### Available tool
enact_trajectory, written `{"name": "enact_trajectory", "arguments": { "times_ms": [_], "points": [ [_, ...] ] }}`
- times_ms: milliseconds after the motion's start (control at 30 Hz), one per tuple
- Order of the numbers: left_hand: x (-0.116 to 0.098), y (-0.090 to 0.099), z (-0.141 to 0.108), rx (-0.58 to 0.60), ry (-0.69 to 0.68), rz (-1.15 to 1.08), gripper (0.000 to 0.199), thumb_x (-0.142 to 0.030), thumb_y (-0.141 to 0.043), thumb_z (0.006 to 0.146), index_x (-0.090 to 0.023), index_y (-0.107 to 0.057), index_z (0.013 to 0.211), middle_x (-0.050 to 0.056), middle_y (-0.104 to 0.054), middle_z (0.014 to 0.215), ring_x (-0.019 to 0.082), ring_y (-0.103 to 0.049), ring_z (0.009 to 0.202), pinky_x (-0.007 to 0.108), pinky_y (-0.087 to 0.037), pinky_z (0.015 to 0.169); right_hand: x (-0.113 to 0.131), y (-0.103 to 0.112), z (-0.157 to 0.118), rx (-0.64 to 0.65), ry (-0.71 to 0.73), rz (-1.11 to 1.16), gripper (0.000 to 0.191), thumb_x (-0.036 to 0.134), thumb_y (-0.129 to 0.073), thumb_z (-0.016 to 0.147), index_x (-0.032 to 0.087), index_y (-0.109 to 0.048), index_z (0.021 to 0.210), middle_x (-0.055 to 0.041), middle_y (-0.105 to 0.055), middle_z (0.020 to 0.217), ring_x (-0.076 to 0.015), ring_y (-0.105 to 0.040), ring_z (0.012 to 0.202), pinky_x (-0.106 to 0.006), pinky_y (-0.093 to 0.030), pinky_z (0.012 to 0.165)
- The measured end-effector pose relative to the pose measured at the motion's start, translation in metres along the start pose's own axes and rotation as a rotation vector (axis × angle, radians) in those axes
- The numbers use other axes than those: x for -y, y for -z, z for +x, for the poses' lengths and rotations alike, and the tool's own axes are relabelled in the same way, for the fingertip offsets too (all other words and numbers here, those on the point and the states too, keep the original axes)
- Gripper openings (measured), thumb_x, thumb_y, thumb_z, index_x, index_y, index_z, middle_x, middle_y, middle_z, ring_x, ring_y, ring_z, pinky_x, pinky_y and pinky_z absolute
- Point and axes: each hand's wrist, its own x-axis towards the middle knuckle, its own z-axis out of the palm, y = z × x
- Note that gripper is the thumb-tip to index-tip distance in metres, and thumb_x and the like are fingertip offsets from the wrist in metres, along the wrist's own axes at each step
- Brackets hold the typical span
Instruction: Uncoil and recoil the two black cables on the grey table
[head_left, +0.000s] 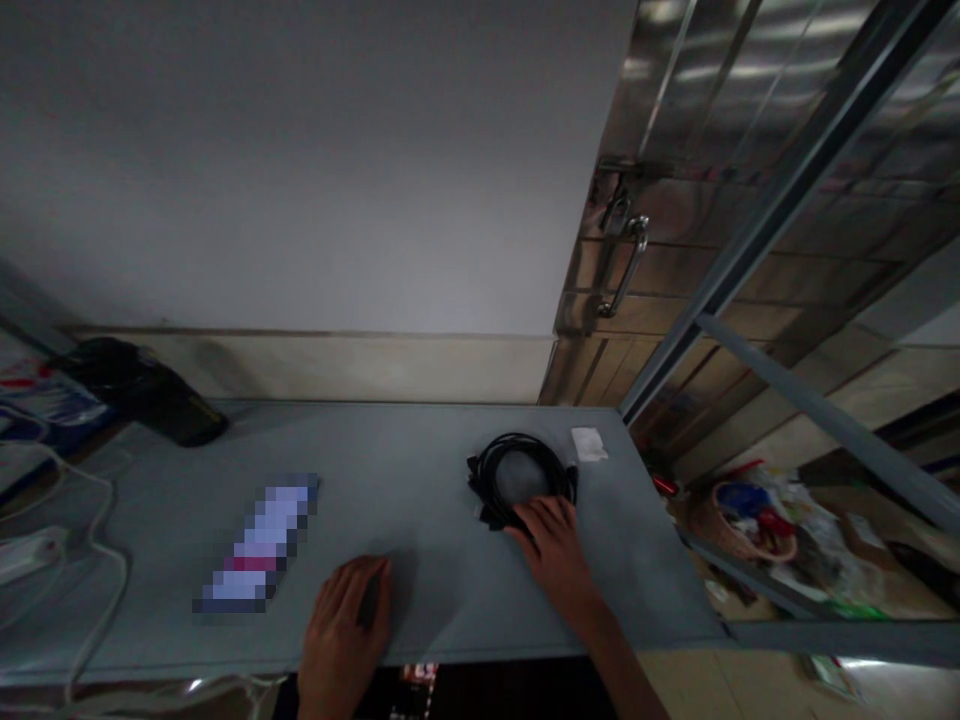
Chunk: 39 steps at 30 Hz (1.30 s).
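Note the black bottle (157, 393) toward the left of the table (427, 470), the white cable (122, 565) nearer the front, the white slip (589, 443) at far right, and the metal door (690, 220) beyond.

The right hand (553, 540) hides the five-o'clock stretch of the cable coil (488, 480). Toward eight o'clock, the phone (259, 545) is blurred into squares, unreadable; beyond it, the picture's edge cuts off a white power strip (31, 555). Shadow obscures the inside of the left hand (346, 610).
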Motion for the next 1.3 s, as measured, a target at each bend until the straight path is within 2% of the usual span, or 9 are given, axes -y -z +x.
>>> {"name": "enact_trajectory", "arguments": {
  "times_ms": [267,367,633,800,933,1100,1200,1300],
  "points": [
    [0.0,0.0,0.0,0.011,-0.025,0.022,0.015,-0.033,-0.061,0.113,-0.028,-0.07,0.124,0.006,-0.079,0.108,0.029,-0.076,0.101,0.046,-0.058,0.096,0.002,0.003,-0.001,-0.014,-0.011,0.029,0.036,0.048,-0.055,0.121,0.023,-0.07,0.141,-0.0099,-0.081,0.13,-0.0298,-0.069,0.13,-0.054,-0.042,0.122],
    [-0.001,0.0,0.001,0.004,-0.014,0.027,0.014,-0.034,-0.06,0.113,-0.028,-0.069,0.121,0.006,-0.08,0.107,0.029,-0.076,0.099,0.046,-0.058,0.096,0.003,0.004,0.002,-0.02,-0.01,0.013,0.035,0.045,-0.05,0.122,0.022,-0.07,0.139,-0.0103,-0.08,0.13,-0.0298,-0.069,0.129,-0.054,-0.041,0.12],
    [-0.001,0.002,0.001,0.008,-0.009,0.023,0.014,-0.033,-0.062,0.113,-0.025,-0.072,0.118,0.007,-0.08,0.107,0.027,-0.077,0.099,0.043,-0.059,0.097,-0.004,-0.005,0.021,0.009,-0.015,0.075,0.03,0.044,-0.056,0.12,0.022,-0.073,0.131,-0.0103,-0.08,0.124,-0.0294,-0.069,0.123,-0.051,-0.041,0.116],
    [-0.002,0.002,0.002,-0.008,-0.033,0.021,0.014,-0.031,-0.061,0.113,-0.025,-0.071,0.119,0.006,-0.08,0.106,0.026,-0.077,0.098,0.042,-0.058,0.095,-0.008,-0.009,0.032,-0.009,-0.057,0.145,0.038,0.053,-0.055,0.119,0.022,-0.075,0.124,-0.0104,-0.079,0.115,-0.0303,-0.068,0.116,-0.05,-0.044,0.112],
    [-0.001,0.001,0.002,-0.031,-0.036,0.003,0.012,-0.03,-0.064,0.111,-0.025,-0.073,0.117,0.006,-0.08,0.104,0.027,-0.077,0.097,0.041,-0.058,0.094,-0.003,-0.005,0.043,-0.065,-0.141,0.232,0.047,0.061,-0.049,0.119,0.023,-0.075,0.113,-0.0099,-0.079,0.11,-0.031,-0.069,0.113,-0.052,-0.045,0.111],
    [0.0,0.001,0.0,-0.016,-0.011,-0.027,0.013,-0.032,-0.064,0.111,-0.024,-0.074,0.115,0.007,-0.08,0.104,0.028,-0.076,0.098,0.042,-0.057,0.095,0.005,0.015,0.073,-0.168,-0.292,0.385,0.054,0.073,-0.051,0.112,0.022,-0.069,0.106,-0.0115,-0.078,0.106,-0.0314,-0.07,0.107,-0.052,-0.05,0.105],
    [0.001,-0.001,-0.002,-0.025,0.007,-0.058,0.015,-0.034,-0.063,0.111,-0.025,-0.075,0.114,0.007,-0.081,0.104,0.029,-0.077,0.099,0.043,-0.057,0.097,0.013,0.041,0.096,-0.239,-0.354,0.522,0.051,0.071,-0.047,0.114,0.024,-0.061,0.101,-0.0049,-0.074,0.088,-0.0252,-0.071,0.089,-0.042,-0.054,0.088],
    [0.003,-0.002,-0.003,-0.001,0.061,-0.091,0.02,-0.039,-0.062,0.111,-0.025,-0.076,0.113,0.008,-0.083,0.105,0.03,-0.078,0.101,0.045,-0.059,0.097,0.028,0.08,0.114,-0.322,-0.377,0.657,0.044,0.068,-0.045,0.117,0.026,-0.052,0.104,0.0057,-0.058,0.072,-0.0174,-0.059,0.065,-0.032,-0.05,0.066]
  ]
}}
